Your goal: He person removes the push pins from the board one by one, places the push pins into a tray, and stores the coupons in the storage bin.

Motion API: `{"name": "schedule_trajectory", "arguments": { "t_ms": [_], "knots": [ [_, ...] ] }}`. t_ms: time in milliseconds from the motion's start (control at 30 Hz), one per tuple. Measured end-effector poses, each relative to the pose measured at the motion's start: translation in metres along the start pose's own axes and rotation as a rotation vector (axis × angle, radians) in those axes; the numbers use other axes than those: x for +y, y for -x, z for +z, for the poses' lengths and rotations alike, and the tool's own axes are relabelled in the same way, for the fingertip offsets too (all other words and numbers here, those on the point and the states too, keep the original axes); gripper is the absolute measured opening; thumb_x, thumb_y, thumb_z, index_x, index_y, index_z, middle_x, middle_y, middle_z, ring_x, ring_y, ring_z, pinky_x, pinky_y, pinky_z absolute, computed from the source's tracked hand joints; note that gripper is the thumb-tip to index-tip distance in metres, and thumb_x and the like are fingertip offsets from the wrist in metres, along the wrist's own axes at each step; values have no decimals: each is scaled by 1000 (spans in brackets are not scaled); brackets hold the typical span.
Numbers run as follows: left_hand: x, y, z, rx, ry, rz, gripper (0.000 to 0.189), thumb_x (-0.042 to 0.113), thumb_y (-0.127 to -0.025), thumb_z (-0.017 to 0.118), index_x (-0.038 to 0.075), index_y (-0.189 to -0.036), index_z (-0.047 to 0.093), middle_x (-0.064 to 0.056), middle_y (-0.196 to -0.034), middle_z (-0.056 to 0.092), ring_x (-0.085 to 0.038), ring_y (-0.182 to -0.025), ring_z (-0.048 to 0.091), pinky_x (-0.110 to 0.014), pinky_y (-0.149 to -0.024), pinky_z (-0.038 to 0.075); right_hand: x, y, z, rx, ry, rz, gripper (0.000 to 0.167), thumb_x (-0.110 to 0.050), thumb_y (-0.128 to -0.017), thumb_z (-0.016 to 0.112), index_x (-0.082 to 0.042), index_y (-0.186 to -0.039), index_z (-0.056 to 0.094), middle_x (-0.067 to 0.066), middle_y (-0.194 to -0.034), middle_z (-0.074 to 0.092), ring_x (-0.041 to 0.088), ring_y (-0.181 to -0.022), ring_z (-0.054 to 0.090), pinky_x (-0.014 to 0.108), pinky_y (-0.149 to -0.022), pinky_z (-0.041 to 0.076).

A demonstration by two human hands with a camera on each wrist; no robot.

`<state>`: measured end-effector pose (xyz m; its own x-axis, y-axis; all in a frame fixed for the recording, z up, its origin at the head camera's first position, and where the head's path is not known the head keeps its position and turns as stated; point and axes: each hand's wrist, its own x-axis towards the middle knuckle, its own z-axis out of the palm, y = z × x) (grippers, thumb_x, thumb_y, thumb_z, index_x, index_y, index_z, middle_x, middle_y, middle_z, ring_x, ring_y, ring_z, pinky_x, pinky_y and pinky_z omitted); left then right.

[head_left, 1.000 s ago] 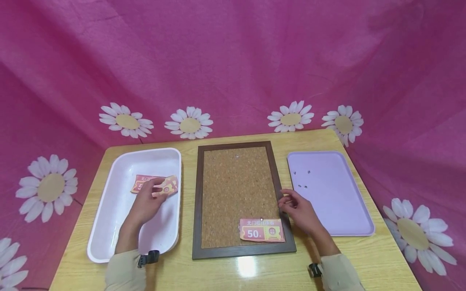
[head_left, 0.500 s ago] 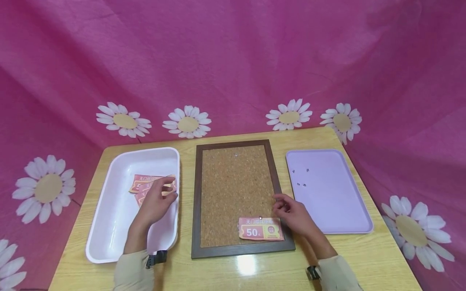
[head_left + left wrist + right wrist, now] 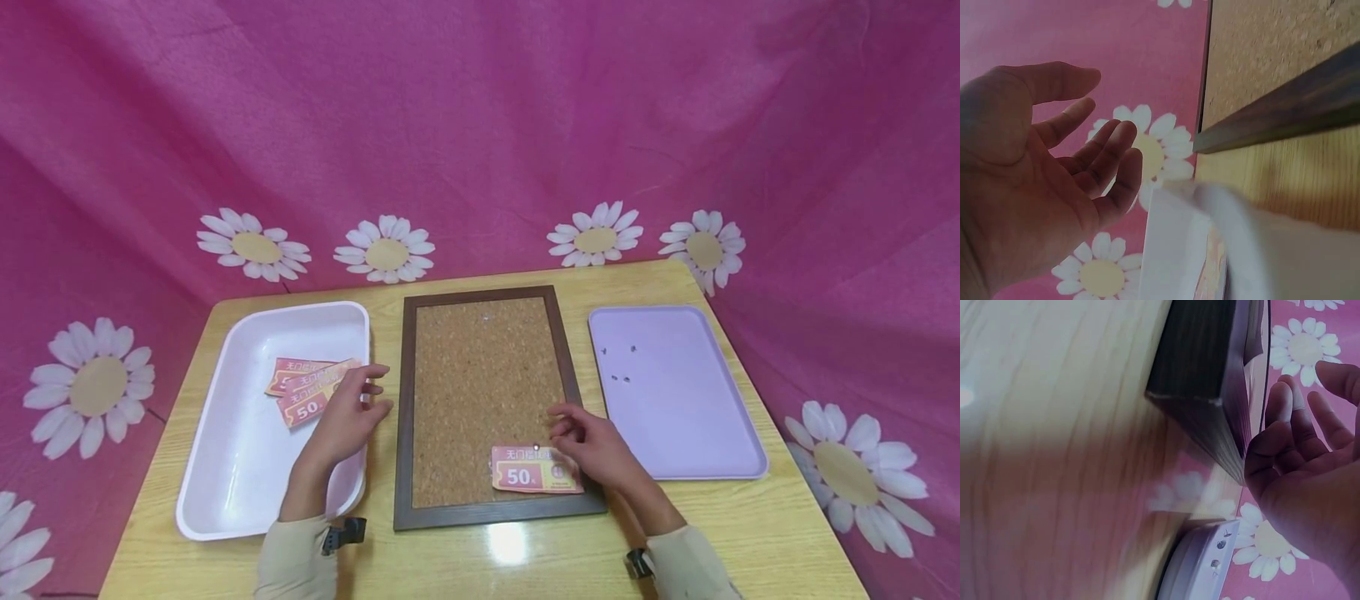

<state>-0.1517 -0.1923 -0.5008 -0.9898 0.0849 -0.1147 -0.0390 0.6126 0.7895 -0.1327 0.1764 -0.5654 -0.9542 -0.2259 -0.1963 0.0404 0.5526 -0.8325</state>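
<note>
My left hand (image 3: pixel 348 421) is held over the right rim of the white basin (image 3: pixel 225 450), its fingers spread and nothing in them, as the left wrist view shows. Several pink and yellow paper coupons (image 3: pixel 306 410) lie overlapping in the basin behind it. Above the right side of the framed cork board (image 3: pixel 480 392) my right hand (image 3: pixel 596 446) hovers with loosely curled fingers and no object visible between them. Another coupon (image 3: pixel 521 477), printed with 50, lies on the board's lower right corner. A small pin (image 3: pixel 536 447) shows at that coupon's top edge, and the right hand overlaps its right end.
To the right of the board stands a shallow lilac tray (image 3: pixel 690 417) with several small pins (image 3: pixel 627 380) near its left side. Everything rests on a wooden table (image 3: pixel 435 571), with a pink flowered cloth (image 3: pixel 480 142) hanging behind.
The left hand has moved right from the coupons to the basin's rim, leaving the coupon it was touching in the basin. The right hand has shifted left, from the frame's edge to over the cork.
</note>
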Motion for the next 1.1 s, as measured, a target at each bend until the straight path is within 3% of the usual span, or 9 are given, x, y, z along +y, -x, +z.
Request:
{"name": "schedule_trajectory", "arguments": {
  "t_ms": [200,400,667,833,933,1100],
  "knots": [
    [6,0,13,-50,13,-6,50,12,-89,64,9,-136,47,-16,-131,49,-31,-116,55,-46,-95,48,-2,2,3,-26,26,3,35,-6,-85,65,-13,-119,63,-1,-90,67,8,-74,58,23,-58,47],
    [10,-1,27,-82,11,-7,49,10,-89,64,10,-136,47,-17,-129,50,-30,-113,56,-44,-93,50,-4,3,4,-27,93,-37,31,-6,-83,65,-14,-113,65,-2,-82,64,7,-65,55,23,-60,45],
    [14,-2,49,-124,6,35,47,9,-89,66,8,-132,50,-15,-119,54,-23,-102,57,-38,-85,50,-6,3,7,-89,56,22,27,-7,-85,62,-14,-111,65,-2,-80,64,10,-53,55,27,-44,45],
    [15,0,66,-156,19,83,44,8,-88,66,8,-130,51,-15,-125,55,-24,-107,58,-45,-92,50,-8,2,9,-77,137,33,25,-9,-82,64,-19,-104,68,-7,-78,62,9,-64,54,24,-53,42],
    [15,1,76,-175,14,108,43,6,-87,65,8,-129,52,-13,-124,55,-22,-105,57,-42,-91,49,-9,1,10,-59,207,15,24,-11,-80,66,-21,-101,69,-10,-77,60,9,-72,53,25,-62,41],
    [18,2,90,-215,-11,126,43,6,-86,65,9,-128,53,-10,-116,56,-18,-100,55,-35,-86,48,-12,1,11,-62,258,23,22,-13,-80,67,-21,-101,70,-10,-74,58,9,-72,53,27,-66,40]
  ]
}}
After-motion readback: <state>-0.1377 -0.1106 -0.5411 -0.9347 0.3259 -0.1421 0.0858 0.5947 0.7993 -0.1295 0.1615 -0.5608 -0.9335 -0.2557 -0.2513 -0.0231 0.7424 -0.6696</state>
